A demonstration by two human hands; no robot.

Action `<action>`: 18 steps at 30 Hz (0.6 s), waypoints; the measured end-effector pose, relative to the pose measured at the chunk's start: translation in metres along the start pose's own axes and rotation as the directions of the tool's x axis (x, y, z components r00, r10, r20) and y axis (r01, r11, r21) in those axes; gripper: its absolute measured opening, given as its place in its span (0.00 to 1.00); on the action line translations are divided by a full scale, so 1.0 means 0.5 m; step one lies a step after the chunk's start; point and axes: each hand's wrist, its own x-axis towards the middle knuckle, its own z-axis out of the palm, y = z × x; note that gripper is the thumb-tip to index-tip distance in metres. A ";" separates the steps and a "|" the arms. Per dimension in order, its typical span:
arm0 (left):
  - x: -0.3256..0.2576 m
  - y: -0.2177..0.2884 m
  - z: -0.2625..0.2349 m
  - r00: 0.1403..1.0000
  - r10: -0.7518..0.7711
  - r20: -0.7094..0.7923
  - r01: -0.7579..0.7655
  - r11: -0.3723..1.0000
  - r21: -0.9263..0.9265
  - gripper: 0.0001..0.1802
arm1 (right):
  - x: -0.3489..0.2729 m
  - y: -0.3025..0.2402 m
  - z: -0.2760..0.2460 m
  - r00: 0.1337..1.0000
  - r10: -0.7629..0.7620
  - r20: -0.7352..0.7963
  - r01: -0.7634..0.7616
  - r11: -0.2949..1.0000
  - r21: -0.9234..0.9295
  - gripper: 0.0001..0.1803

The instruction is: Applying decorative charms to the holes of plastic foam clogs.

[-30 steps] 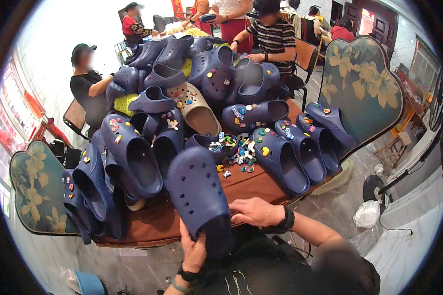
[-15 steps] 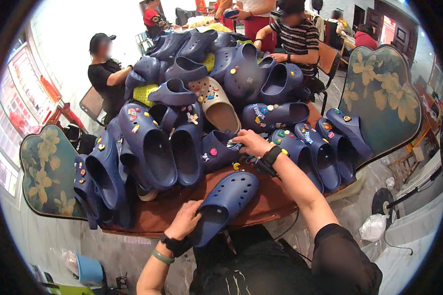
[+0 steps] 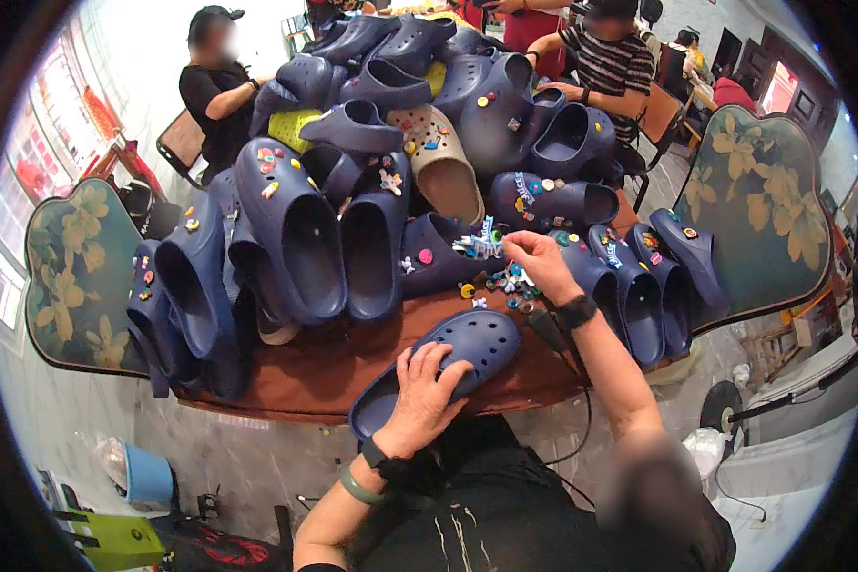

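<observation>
Centrally, at the near edge of the brown tabletop (image 3: 305, 367), the left hand (image 3: 419, 396) lies spread, clasping a navy perforated clog (image 3: 472, 345). Right hand (image 3: 541, 265) hovers over a heap of small coloured charms (image 3: 500, 281); whether its fingers pinch one cannot be told.

bare brown table (image 3: 324, 367) ahead; heaped clogs (image 3: 353, 219) apparently block beyond.

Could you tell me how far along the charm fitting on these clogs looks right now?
Done: many navy clogs in the pile already carry coloured charms. In hand: the left hand presses a bare navy clog on the table edge; the right hand reaches into the loose charms. Left: this clog shows none.
</observation>
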 end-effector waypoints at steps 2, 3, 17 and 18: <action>-0.014 0.005 -0.017 0.999 -0.019 0.039 0.022 0.996 -0.089 0.35 | -0.056 -0.074 0.004 0.966 0.101 0.239 -0.110 0.994 0.024 0.12; -0.017 0.008 -0.023 0.999 -0.002 0.053 0.007 0.996 -0.090 0.36 | -0.083 -0.091 -0.001 0.931 0.160 0.327 -0.170 0.985 0.003 0.11; -0.069 0.034 0.023 0.981 -0.130 -0.144 0.118 0.989 -0.088 0.38 | -0.199 -0.069 0.035 0.752 -0.362 0.551 0.608 0.702 -0.369 0.22; -0.070 0.033 0.024 0.981 -0.122 -0.153 0.109 0.990 -0.090 0.38 | -0.196 -0.075 0.030 0.752 -0.359 0.553 0.608 0.703 -0.369 0.22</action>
